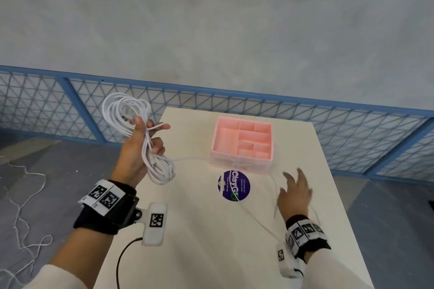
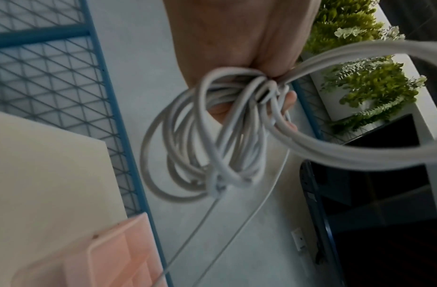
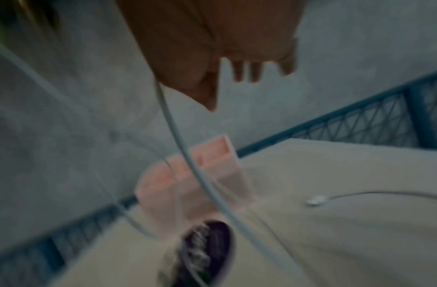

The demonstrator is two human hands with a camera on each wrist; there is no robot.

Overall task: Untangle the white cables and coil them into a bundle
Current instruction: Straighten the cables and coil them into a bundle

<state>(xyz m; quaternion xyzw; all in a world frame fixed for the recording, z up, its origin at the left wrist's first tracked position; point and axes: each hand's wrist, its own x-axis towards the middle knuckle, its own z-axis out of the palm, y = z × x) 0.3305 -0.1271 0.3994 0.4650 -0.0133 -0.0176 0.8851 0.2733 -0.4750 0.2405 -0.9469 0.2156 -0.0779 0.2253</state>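
My left hand (image 1: 150,138) is raised at the table's left edge and grips a coil of white cables (image 1: 162,169) at its waist, with loops above and below the fist. In the left wrist view the coil (image 2: 212,145) hangs from the curled fingers (image 2: 288,101). A loose white strand (image 1: 195,159) runs from the coil across the table toward my right hand (image 1: 296,185). That hand hovers over the table with fingers spread. In the blurred right wrist view the strand (image 3: 200,184) passes by the palm of the right hand (image 3: 237,64), and a connector end (image 3: 315,201) lies on the table.
A pink compartment organizer (image 1: 244,141) stands at the back of the cream table (image 1: 211,241), with a round purple sticker (image 1: 233,185) in front of it. A blue mesh fence (image 1: 305,110) runs behind. Thin white cord (image 1: 23,195) lies on the floor, left.
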